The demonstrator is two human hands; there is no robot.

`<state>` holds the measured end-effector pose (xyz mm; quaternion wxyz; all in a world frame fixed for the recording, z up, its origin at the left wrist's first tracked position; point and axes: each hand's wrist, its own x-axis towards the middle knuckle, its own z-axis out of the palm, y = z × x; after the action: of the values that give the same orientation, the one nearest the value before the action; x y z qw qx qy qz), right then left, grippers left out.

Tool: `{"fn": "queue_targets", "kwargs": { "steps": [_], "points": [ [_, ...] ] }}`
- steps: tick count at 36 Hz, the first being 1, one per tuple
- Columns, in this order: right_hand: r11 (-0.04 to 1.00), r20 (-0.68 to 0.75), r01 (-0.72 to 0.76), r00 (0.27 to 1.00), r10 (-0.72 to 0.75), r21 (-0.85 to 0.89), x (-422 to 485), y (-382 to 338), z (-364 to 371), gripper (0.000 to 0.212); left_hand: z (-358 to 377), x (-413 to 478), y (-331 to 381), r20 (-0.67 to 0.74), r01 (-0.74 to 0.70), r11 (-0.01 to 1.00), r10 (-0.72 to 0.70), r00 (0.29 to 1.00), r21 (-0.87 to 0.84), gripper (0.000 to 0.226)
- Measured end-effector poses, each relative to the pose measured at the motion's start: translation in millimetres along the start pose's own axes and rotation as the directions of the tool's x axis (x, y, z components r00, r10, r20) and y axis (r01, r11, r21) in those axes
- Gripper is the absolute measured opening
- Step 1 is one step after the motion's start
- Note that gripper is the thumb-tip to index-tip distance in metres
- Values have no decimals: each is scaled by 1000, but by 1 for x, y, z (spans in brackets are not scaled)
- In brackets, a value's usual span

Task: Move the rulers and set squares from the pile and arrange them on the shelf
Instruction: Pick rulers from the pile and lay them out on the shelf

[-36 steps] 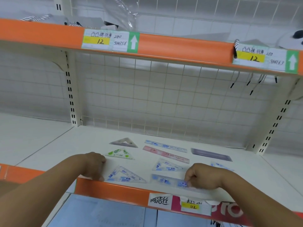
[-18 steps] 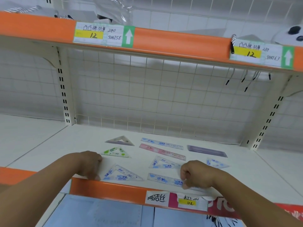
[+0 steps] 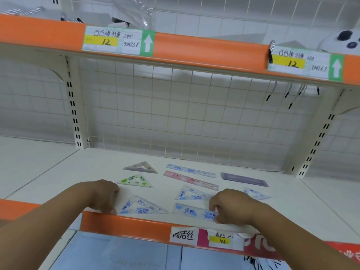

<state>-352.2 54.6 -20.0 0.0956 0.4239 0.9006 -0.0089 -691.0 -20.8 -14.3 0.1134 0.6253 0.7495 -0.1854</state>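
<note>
My right hand's (image 3: 231, 206) fingers (image 3: 213, 206) are pinching the right end of a clear blue-printed ruler (image 3: 190, 210), which is lying flat along the front of the shelf (image 3: 58, 172). My left hand (image 3: 105, 195) is curling at the left corner of a blue set square (image 3: 142, 205); I cannot tell whether it is gripping it. Behind are lying another blue set square (image 3: 191, 193), a green one (image 3: 135, 181), a purple one (image 3: 142, 167), a pink ruler (image 3: 191, 180), a blue ruler (image 3: 191, 169) and a purple ruler (image 3: 243, 179).
</note>
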Motion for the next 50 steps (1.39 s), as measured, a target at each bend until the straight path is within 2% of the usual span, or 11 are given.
{"fn": "queue_targets", "kwargs": {
  "steps": [4,13,37,46,50],
  "points": [
    [987,47,72,997,-66,-147,0,-5,-3,36,1,1,-1,-2,-1,1000,1,1000,-6,72],
    [950,110,137,988,-110,-282,1,-12,-5,30,1,0,-1,-3,0,1000,0,1000,-6,71],
    [985,-12,122,992,-125,-123,38,2,-16,42,-6,-12,10,-9,19,1000,-19,1000,-6,57],
    [979,-26,148,988,-153,-143,70,10,-21,21,-6,-10,14,-7,64,998,-64,998,-16,51],
    [982,-27,146,988,-150,-124,86,13,-28,13,-8,-9,18,-7,77,997,-77,997,-25,63]
  ]
}}
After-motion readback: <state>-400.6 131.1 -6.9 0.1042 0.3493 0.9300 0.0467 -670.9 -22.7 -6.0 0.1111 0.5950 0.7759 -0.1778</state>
